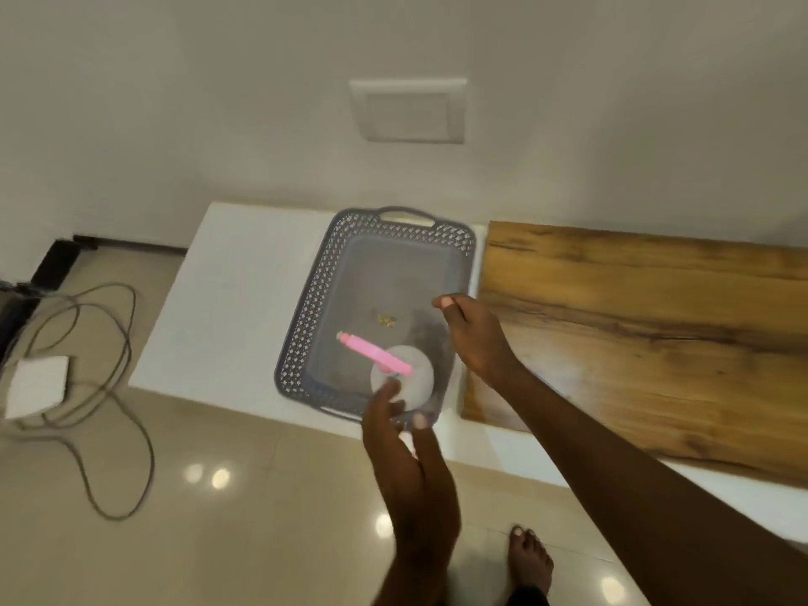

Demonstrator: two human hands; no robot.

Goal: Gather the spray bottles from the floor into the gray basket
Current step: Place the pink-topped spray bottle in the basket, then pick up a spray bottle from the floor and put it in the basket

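Observation:
A gray perforated basket (315, 295) with a handle lies on a low white platform (231, 299). At its near end is a spray bottle (409, 373) with a pale round body and a pink nozzle (371, 352) pointing left, seen from above. My left hand (404, 448) reaches up from below, its thumb and a finger pinched on the bottle's near side. My right hand (474, 338) lies over the basket's right rim and hides that part of the wall; its fingers seem to hold the rim. The rest of the basket's floor is bare except for a small yellowish mark.
A wooden board (647, 325) lies on the platform right of the basket. On the glossy tiled floor at the left are a looped grey cable (131, 356) and a white box (37, 387). My bare foot (529, 562) stands near the bottom. A wall plate (409, 110) is behind.

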